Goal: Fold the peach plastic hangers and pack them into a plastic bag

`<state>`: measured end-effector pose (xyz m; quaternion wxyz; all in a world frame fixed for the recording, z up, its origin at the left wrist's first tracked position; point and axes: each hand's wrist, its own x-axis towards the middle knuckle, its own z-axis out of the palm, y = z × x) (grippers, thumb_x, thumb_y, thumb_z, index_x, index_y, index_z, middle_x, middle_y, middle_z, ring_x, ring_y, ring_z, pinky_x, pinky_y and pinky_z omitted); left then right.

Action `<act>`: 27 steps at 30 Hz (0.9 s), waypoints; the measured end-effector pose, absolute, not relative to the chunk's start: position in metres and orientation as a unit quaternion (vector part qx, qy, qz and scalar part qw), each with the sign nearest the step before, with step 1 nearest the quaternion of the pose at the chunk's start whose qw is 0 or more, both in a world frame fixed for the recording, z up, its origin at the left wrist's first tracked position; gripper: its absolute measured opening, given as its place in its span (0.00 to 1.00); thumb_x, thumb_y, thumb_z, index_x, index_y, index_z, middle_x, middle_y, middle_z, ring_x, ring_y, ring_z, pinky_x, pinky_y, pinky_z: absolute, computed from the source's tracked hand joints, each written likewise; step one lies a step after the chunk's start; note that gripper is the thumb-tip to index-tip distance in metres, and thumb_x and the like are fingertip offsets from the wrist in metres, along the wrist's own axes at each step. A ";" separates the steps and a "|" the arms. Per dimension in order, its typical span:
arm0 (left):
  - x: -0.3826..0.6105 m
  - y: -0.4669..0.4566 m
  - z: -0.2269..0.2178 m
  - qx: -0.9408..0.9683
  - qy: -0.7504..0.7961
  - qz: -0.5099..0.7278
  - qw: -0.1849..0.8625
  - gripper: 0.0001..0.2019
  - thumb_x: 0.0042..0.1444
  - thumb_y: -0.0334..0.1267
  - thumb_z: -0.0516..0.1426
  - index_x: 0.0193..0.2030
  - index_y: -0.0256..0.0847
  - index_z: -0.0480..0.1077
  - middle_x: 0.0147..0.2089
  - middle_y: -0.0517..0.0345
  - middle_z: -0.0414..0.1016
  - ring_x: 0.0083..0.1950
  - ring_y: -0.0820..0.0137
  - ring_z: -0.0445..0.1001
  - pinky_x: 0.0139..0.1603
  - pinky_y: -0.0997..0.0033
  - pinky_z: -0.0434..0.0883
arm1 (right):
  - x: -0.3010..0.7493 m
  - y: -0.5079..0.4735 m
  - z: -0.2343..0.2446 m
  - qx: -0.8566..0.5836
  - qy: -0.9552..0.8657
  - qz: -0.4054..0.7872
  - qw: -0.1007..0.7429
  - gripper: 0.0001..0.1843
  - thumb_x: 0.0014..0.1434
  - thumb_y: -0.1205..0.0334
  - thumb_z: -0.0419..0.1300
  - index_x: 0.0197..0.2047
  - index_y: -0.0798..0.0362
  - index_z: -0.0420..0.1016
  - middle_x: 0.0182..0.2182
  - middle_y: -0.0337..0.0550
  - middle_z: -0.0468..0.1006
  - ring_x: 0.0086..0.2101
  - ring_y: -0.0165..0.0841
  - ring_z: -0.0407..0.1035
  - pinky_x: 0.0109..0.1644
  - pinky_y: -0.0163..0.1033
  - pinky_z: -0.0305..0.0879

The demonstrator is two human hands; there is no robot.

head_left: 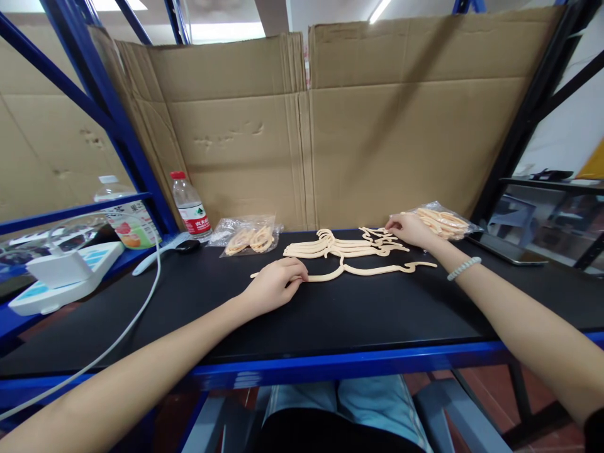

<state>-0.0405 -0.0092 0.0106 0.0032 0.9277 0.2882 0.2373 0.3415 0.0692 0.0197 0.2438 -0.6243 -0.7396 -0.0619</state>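
A single cream plastic hanger (pixel 372 270) lies flat on the black shelf top (pixel 330 314). My left hand (pixel 276 284) rests on its left end, fingers curled over it. Behind it lies a stack of several more cream hangers (pixel 340 246). My right hand (pixel 409 228), with a bead bracelet on the wrist, reaches to the right end of that stack, its fingers pinching at the hanger tips. Just right of it is a clear bag with more cream pieces (pixel 443 222).
A second clear bag of cream pieces (pixel 248 239) lies at the left, beside a water bottle (pixel 191 206). A white cable (pixel 141 302) and a white device (pixel 61 277) sit far left. Cardboard sheets (pixel 330 126) wall the back. A tablet (pixel 504 248) lies at the right.
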 end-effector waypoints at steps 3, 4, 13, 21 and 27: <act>-0.040 -0.010 0.012 0.928 0.288 0.236 0.006 0.11 0.55 0.25 0.50 0.35 0.39 0.72 0.40 0.54 0.74 0.42 0.69 0.73 0.45 0.70 0.70 | 0.341 0.073 0.015 -0.616 -0.768 -0.065 0.165 0.18 0.54 0.73 0.50 0.41 0.57 0.79 0.39 0.49 0.81 0.38 0.35 0.73 0.43 0.36 0.65; -0.040 -0.010 0.012 0.928 0.288 0.235 0.007 0.11 0.55 0.25 0.50 0.35 0.39 0.72 0.40 0.54 0.74 0.42 0.69 0.73 0.45 0.70 0.70 | 0.340 0.075 0.014 -0.616 -0.773 -0.061 0.140 0.19 0.55 0.74 0.49 0.43 0.57 0.79 0.41 0.49 0.80 0.39 0.35 0.73 0.43 0.36 0.65; -0.040 -0.008 0.011 0.930 0.282 0.234 0.004 0.10 0.55 0.26 0.50 0.35 0.39 0.71 0.39 0.54 0.74 0.42 0.69 0.73 0.45 0.70 0.70 | 0.340 0.080 0.011 -0.614 -0.780 -0.114 0.031 0.30 0.47 0.82 0.48 0.49 0.55 0.77 0.42 0.54 0.78 0.41 0.39 0.71 0.42 0.38 0.61; -0.040 -0.010 0.012 0.931 0.287 0.227 0.005 0.10 0.55 0.26 0.50 0.36 0.39 0.71 0.40 0.54 0.74 0.43 0.68 0.72 0.45 0.70 0.70 | 0.338 0.077 0.013 -0.639 -0.759 -0.125 -0.006 0.28 0.51 0.80 0.48 0.52 0.54 0.74 0.41 0.54 0.78 0.39 0.39 0.71 0.39 0.38 0.59; -0.040 -0.010 0.013 0.930 0.290 0.223 0.003 0.10 0.56 0.26 0.50 0.36 0.39 0.71 0.39 0.54 0.74 0.41 0.68 0.72 0.44 0.70 0.70 | 0.338 0.080 0.012 -0.650 -0.753 -0.100 -0.016 0.29 0.51 0.81 0.49 0.52 0.54 0.73 0.38 0.52 0.79 0.37 0.38 0.73 0.38 0.38 0.61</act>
